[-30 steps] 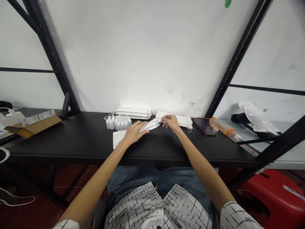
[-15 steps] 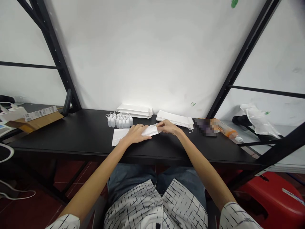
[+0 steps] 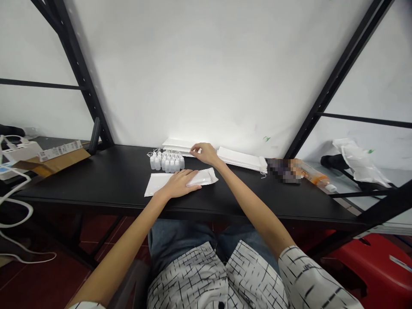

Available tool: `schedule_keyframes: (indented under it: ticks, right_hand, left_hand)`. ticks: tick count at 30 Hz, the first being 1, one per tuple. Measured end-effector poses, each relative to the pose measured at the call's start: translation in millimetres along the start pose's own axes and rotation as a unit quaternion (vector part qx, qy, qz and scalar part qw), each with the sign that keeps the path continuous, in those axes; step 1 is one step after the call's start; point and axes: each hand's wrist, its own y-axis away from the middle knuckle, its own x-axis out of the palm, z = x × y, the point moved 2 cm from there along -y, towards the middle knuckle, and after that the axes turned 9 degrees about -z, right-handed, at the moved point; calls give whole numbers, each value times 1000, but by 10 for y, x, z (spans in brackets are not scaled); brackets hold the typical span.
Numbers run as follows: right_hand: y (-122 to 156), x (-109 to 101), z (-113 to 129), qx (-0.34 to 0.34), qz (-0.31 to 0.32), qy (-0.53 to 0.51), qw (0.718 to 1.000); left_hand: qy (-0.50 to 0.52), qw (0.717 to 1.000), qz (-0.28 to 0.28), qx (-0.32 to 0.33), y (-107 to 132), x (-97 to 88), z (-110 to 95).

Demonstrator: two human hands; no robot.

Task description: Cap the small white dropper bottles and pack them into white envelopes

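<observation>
My left hand (image 3: 179, 183) lies flat across a white paper bag (image 3: 154, 183), fingers stretched out. The bag's far end (image 3: 207, 176) sticks out to the right of that hand, and its surface looks shiny there. My right hand (image 3: 205, 153) is raised above the back of the desk with bent fingers and a gap at the thumb; I see nothing in it. Left of it stands a cluster of small translucent bottles (image 3: 168, 163) with white caps and thin strings. Behind it lies a stack of white paper bags (image 3: 177, 144).
A second stack of white bags (image 3: 243, 159) is on the black desk (image 3: 109, 180), right of my right hand. Farther right lie a blurred dark item (image 3: 283, 170) and an orange-capped bottle (image 3: 318, 179). An open cardboard box (image 3: 54, 161) sits at the left, near white cables (image 3: 19, 206).
My right hand has let go of the bag's right end and moved up and left toward the back stack. My left hand stays on the bag. The camera view has shifted slightly.
</observation>
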Motion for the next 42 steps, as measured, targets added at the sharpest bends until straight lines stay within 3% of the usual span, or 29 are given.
schedule_keyframes:
  ticks: [5, 16, 20, 24, 27, 31, 35, 42]
  right_hand:
    - [-234, 224, 271, -29, 78, 57, 995]
    - [-170, 324, 218, -20, 61, 42, 997]
    - [-131, 140, 29, -1, -13, 19, 1000]
    - [150, -242, -351, 81, -123, -70, 987]
    - [478, -485, -642, 178, -177, -168, 953]
    - [739, -584, -821, 267, -198, -283, 900]
    - [732, -534, -778, 294, -168, -347, 875]
    - [761, -421, -670, 287, -55, -377, 879]
  left_hand:
    - [3, 1000, -9, -17, 22, -20, -6]
    - [16, 1000, -18, -17, 30, -23, -25]
    - [14, 999, -32, -11, 35, -20, -14]
    - [24, 999, -42, -10, 28, -15, 14]
    - [18, 999, -26, -14, 27, 16, 46]
    - [7, 1000, 3, -6, 41, 44, 60]
    - [-3, 999, 34, -9, 45, 28, 43]
    - [-9, 1000, 27, -10, 36, 45, 49]
